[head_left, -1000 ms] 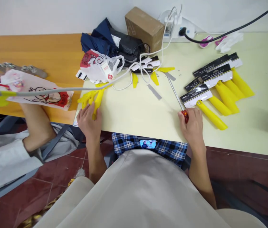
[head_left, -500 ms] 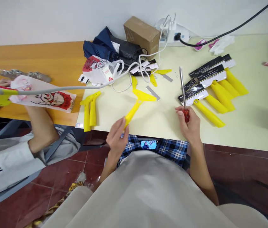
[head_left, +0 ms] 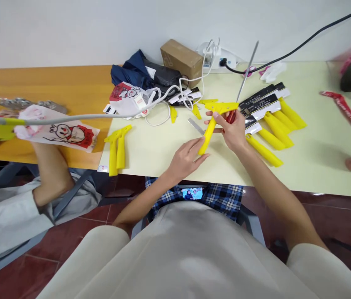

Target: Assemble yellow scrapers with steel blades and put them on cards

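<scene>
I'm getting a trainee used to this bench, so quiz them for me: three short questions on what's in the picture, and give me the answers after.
1. Which hand holds the red-handled screwdriver?
2. True or false: the cardboard box sits on the orange table.
3. Fill the gap: ___ yellow T-shaped tools lie side by side near the left edge of the cream table.

Key:
1. The right hand.
2. False; it sits on the cream table.
3. Two.

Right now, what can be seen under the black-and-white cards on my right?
Yellow handles stick out from the cards; the parts that the cards cover cannot be seen.
</scene>
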A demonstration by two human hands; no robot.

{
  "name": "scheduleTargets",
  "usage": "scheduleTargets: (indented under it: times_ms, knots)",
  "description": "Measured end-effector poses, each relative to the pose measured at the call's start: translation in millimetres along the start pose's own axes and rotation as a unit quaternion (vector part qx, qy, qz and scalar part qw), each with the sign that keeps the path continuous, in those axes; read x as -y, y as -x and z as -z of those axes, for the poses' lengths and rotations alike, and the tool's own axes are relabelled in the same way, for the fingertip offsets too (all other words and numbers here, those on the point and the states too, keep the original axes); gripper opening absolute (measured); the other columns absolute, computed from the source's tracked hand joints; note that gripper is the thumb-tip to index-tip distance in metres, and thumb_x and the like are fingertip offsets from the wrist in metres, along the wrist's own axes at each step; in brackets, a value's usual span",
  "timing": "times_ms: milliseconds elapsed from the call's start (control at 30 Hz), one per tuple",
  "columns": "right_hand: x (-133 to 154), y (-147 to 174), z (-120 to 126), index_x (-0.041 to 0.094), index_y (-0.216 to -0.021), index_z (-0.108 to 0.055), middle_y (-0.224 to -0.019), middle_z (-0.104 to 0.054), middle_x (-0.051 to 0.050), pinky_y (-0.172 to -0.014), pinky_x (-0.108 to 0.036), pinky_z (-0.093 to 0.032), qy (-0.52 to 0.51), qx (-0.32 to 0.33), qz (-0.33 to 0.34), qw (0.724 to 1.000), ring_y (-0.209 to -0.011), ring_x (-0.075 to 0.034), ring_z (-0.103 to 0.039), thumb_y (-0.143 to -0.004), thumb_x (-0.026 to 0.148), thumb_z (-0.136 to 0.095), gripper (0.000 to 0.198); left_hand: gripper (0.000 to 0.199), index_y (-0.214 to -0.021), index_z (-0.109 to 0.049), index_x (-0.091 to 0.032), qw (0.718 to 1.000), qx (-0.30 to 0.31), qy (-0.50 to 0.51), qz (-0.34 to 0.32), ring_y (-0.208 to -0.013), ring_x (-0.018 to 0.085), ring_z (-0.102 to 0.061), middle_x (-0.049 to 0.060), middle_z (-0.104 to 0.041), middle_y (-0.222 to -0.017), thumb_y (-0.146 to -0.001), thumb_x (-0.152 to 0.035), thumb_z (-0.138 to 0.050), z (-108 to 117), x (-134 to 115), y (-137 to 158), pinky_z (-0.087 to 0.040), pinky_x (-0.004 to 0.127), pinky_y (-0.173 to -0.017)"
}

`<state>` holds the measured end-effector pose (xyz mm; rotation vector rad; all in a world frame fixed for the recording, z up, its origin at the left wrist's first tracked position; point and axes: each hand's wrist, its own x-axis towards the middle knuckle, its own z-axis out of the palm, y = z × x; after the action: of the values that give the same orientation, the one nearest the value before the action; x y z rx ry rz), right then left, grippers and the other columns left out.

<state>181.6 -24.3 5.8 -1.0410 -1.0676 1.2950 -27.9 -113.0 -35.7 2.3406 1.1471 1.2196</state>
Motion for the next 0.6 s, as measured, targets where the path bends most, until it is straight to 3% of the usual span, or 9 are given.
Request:
scheduleTargets:
  times_ms: [100,167,233,333,433,600]
  knots:
    - [-11.1,-19.5,2.0,0.024,-0.108,-0.050,-0.121,-0.079,-0.007,-0.065,-0.038,-0.074,-0.019,-0.004,-0.008,1.000,-0.092,-0.024,-0.082,-0.071,0.068,-0.104,0.079,0.044,-0.142,-0.075,-0.020,0.997,0.078,-0.012,-0.012,-0.128,0.028,-0.076,0.015,-0.079,-0.140,-0.115,-0.053,-0.064,1.9,30.7,-36.7,-0.065,0.050,-0.117]
    - [-20.5,-27.2,5.4,0.024,-0.110,-0.051,-0.118,-0.080,-0.005,-0.064,-0.035,-0.073,-0.026,-0.020,-0.007,0.999,-0.086,-0.022,-0.081,-0.072,0.066,-0.103,0.077,0.040,-0.131,-0.079,-0.021,0.996,0.089,-0.024,0.004,-0.125,0.028,-0.075,0.013,-0.081,-0.131,-0.120,-0.049,-0.053,-1.3,57.6,-64.3,-0.062,0.051,-0.117]
    - [-28.4,-29.9,9.7,0.024,-0.111,-0.052,-0.116,-0.080,-0.004,-0.061,-0.033,-0.071,-0.034,-0.037,-0.009,0.999,-0.080,-0.020,-0.080,-0.073,0.066,-0.101,0.075,0.044,-0.133,-0.079,-0.019,0.995,0.083,-0.041,0.030,-0.125,0.033,-0.073,0.016,-0.080,-0.127,-0.120,-0.049,-0.050,-8.3,86.1,-90.8,-0.059,0.055,-0.117]
    - [-33.9,-26.5,14.9,0.025,-0.110,-0.050,-0.116,-0.080,-0.004,-0.056,-0.033,-0.067,-0.041,-0.038,-0.014,0.998,-0.075,-0.020,-0.078,-0.075,0.065,-0.099,0.073,0.047,-0.137,-0.076,-0.019,0.992,0.102,-0.067,0.045,-0.135,0.039,-0.068,0.020,-0.074,-0.138,-0.114,-0.056,-0.060,-22.3,122.8,-123.1,-0.053,0.059,-0.122]
    - [-32.9,-21.2,16.6,0.025,-0.107,-0.047,-0.114,-0.080,-0.005,-0.053,-0.032,-0.063,-0.035,-0.012,-0.023,0.999,-0.072,-0.020,-0.077,-0.078,0.068,-0.097,0.073,0.050,-0.134,-0.076,-0.020,0.989,0.125,-0.074,0.038,-0.137,0.041,-0.066,0.019,-0.073,-0.136,-0.107,-0.061,-0.070,-35.3,147.4,-142.9,-0.047,0.062,-0.126]
    - [-30.6,-22.8,16.1,0.024,-0.111,-0.053,-0.112,-0.078,-0.005,-0.053,-0.031,-0.060,-0.030,0.024,-0.020,0.999,-0.064,-0.016,-0.070,-0.083,0.073,-0.093,0.069,0.032,-0.107,-0.079,-0.029,0.996,0.086,-0.014,0.021,-0.117,0.038,-0.071,0.014,-0.078,-0.116,-0.096,-0.060,-0.078,-48.0,171.4,-154.8,-0.055,0.063,-0.112]
